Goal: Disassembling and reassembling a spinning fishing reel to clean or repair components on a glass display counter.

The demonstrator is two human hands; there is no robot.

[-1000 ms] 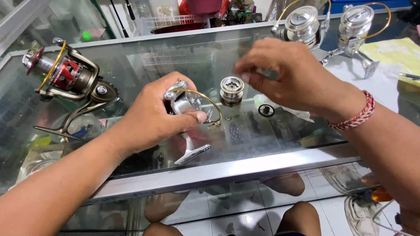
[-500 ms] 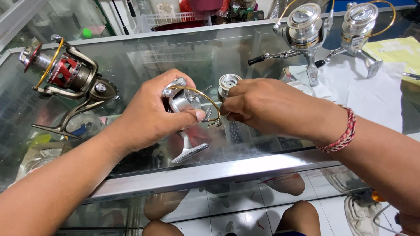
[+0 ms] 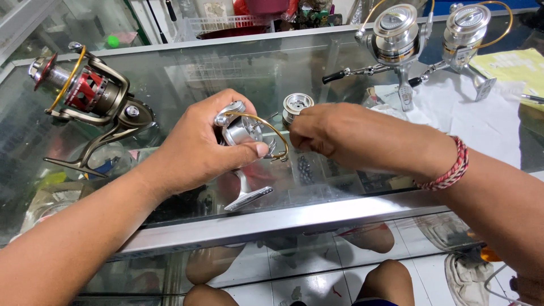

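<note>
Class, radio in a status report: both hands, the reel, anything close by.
Left hand grips silver reel body. Right hand at its gold bail. Loose spool just behind on glass counter.

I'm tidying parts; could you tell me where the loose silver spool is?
The silver spool stands on the glass counter at centre, just beyond the right hand.

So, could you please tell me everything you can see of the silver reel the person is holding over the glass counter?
The silver spinning reel looks like polished metal, with a gold wire bail arching over its front and a flat foot pointing down toward the glass counter. The left hand grips its body, thumb pressed across the side. The right hand meets its front end, fingertips at the bail. Its spool seems removed; a silver spool stands just behind.
</note>
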